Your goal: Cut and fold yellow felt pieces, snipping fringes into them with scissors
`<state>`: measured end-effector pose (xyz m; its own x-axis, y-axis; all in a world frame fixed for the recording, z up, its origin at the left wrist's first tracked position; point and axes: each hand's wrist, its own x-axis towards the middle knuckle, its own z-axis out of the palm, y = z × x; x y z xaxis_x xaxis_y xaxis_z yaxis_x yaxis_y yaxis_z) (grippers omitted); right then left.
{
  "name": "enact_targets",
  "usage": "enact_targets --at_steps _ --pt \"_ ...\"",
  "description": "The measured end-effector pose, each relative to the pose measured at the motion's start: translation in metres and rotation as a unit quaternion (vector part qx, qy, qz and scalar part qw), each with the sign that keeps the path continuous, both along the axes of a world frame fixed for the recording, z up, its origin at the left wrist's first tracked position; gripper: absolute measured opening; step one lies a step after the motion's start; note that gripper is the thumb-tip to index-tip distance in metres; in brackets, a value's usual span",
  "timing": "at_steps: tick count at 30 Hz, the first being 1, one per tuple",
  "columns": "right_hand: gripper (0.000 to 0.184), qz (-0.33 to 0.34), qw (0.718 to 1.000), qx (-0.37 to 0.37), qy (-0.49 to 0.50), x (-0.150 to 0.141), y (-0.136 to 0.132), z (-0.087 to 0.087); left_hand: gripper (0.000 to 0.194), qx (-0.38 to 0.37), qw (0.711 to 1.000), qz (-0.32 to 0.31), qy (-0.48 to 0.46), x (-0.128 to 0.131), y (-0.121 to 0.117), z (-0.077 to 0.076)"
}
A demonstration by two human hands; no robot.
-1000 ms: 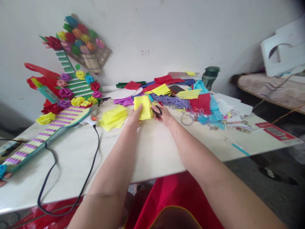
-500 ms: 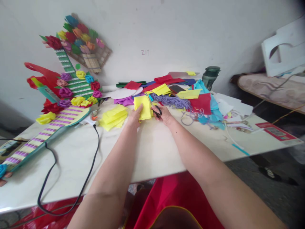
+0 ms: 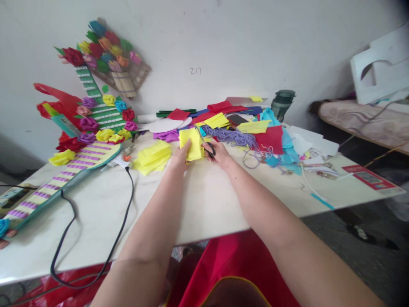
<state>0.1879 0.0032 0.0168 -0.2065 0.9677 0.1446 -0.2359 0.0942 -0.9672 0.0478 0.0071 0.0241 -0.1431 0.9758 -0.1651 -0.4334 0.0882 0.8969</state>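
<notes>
Held upright above the table is a folded piece of yellow crepe paper (image 3: 192, 143), gripped at its lower left by my left hand (image 3: 181, 158). My right hand (image 3: 220, 157) is closed round the black handles of a pair of scissors (image 3: 210, 149). The blades point up and left along the paper's right edge; whether they touch it I cannot tell. To the left of my left hand lies a loose stack of yellow crepe paper (image 3: 152, 157). Beyond my right hand spreads a tangle of purple yarn (image 3: 231, 136).
Coloured paper sheets, such as a red one (image 3: 270, 140), crowd the table's back. A dark green bottle (image 3: 283, 104) stands at the back right. On the left are a flower-decorated craft piece (image 3: 105, 115), a white glue gun (image 3: 121, 162) and its black cord (image 3: 128, 204).
The yellow paper's top edge has shifted slightly left. Both hands keep nearly the same place and hold, and the scissors stay by the paper's right edge.
</notes>
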Motion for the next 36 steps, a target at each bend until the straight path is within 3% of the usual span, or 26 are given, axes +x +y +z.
enact_targets --at_steps 12,20,30,36 --pt "0.032 0.003 1.000 -0.011 -0.003 0.0045 0.0019 -0.0024 0.040 -0.003 0.999 -0.040 0.013 -0.0027 0.0027 -0.0045" --pt "0.031 -0.010 1.000 -0.029 0.005 0.0051 0.0000 0.0023 0.038 -0.011 0.999 -0.040 0.013 -0.0027 0.0041 -0.0058" --pt "0.033 -0.046 0.999 0.003 -0.001 0.0019 0.0032 0.0026 0.035 -0.007 0.999 -0.043 0.021 -0.0029 0.0040 -0.0053" --pt "0.034 -0.010 1.000 0.009 0.014 0.0048 0.0007 0.0004 0.028 0.018 1.000 -0.022 -0.007 -0.0032 0.0045 -0.0069"
